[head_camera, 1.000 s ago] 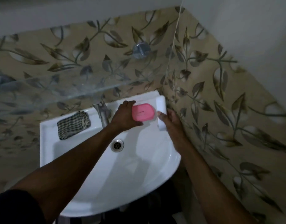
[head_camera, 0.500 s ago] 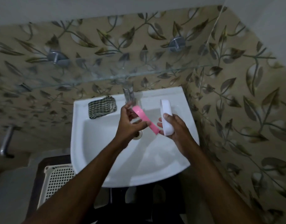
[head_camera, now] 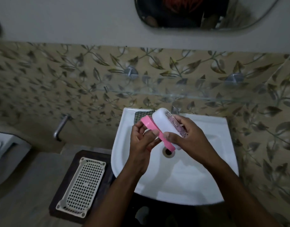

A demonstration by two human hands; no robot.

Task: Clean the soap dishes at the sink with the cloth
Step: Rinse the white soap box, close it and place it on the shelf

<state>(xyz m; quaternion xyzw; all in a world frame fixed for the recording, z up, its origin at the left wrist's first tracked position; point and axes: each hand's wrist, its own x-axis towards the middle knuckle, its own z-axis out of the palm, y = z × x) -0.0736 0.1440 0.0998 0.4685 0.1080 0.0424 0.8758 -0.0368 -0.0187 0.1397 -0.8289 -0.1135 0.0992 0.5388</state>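
Over the white sink (head_camera: 198,181), my left hand (head_camera: 141,141) grips a pink soap dish (head_camera: 149,124) tilted on its edge. My right hand (head_camera: 188,136) holds a white soap dish (head_camera: 164,123) with a patterned pinkish inside, pressed against the pink one. The checked cloth (head_camera: 141,115) lies on the sink's back rim at the left, mostly hidden behind the two dishes. Neither hand touches the cloth.
The drain (head_camera: 168,151) sits below the dishes. A tap (head_camera: 175,110) stands at the sink's back. A glass shelf (head_camera: 190,95) runs along the leaf-patterned wall, under a mirror (head_camera: 203,13). A white mesh basket (head_camera: 82,184) rests on a dark stand to the left; a wall tap (head_camera: 60,126) is beyond.
Both hands lifted the dishes off the sink's back right corner and brought them together over the basin. The view has tilted up and shifted, so the mirror and the basket show.
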